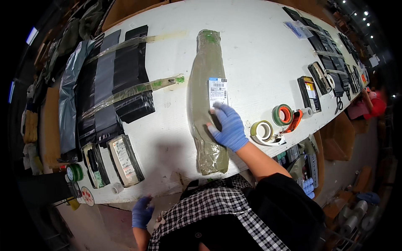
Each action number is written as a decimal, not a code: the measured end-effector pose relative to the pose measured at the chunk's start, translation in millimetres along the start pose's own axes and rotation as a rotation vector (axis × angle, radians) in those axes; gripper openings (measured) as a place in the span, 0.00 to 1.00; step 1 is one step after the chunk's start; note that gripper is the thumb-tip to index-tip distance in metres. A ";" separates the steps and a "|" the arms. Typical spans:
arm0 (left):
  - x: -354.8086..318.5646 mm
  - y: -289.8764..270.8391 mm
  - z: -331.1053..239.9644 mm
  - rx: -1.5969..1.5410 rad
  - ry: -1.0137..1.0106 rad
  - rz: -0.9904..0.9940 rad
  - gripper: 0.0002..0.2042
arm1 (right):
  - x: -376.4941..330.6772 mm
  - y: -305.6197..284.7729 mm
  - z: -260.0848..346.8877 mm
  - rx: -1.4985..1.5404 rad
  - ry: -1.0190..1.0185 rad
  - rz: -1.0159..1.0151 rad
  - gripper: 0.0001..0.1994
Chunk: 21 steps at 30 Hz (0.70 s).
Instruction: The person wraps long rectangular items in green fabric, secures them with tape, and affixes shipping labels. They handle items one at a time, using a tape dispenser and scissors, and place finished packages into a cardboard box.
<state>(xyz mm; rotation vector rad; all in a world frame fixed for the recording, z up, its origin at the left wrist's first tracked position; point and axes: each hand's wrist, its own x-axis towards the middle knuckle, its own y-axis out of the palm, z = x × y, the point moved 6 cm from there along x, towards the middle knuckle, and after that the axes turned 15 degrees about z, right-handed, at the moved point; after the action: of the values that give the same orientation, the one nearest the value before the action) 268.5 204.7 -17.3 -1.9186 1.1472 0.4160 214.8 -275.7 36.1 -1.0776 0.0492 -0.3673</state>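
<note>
A long package (205,113) in olive-green plastic lies lengthwise on the white table in front of me, its ends bound with clear tape. A white shipping label (218,90) with a blue strip sits on its upper surface. My right hand (229,129), in a blue fingerless glove, rests on the package just below the label, thumb and fingers apart. Down past the near table edge, my left hand (143,212) hangs beside my checked apron, touching nothing on the table. It wears the same kind of glove, and its fingers are dark and hard to make out.
Right of the package are a tape roll (264,131), a tape dispenser (289,122) with a green roll, and an open box (309,94). Black and grey plastic bags (130,71) lie taped down at the left. Two boxes of labels (124,161) stand near the front-left edge.
</note>
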 end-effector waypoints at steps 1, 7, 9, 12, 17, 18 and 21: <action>9.9 1.1 -27.2 0.038 0.121 0.004 0.19 | 5.6 -3.7 2.0 0.023 0.009 -0.016 0.28; 74.1 26.0 -158.7 0.142 0.424 0.241 0.20 | 108.4 8.3 -54.2 -0.203 0.470 0.163 0.38; 89.7 31.1 -173.4 0.107 0.500 0.318 0.25 | 91.1 18.8 -45.7 -0.181 0.454 0.156 0.39; 126.1 41.0 -169.5 -0.284 0.546 0.367 0.29 | -30.8 58.6 3.9 0.043 0.268 0.025 0.47; 225.6 66.0 -196.1 -0.546 0.566 0.317 0.29 | -115.0 69.1 5.4 0.747 0.741 0.137 0.55; 248.6 82.6 -204.2 -0.819 0.487 0.509 0.30 | -121.0 73.6 0.9 0.876 0.799 0.170 0.55; 292.4 97.0 -244.9 -1.418 0.282 0.960 0.33 | -109.6 29.3 43.4 0.499 0.851 0.177 0.53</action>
<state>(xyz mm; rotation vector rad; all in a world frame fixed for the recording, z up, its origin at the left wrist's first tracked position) 308.7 -176.3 -107.0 -2.3658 2.2981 1.9237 129.3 -191.8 16.3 -0.3623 0.7658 -0.6168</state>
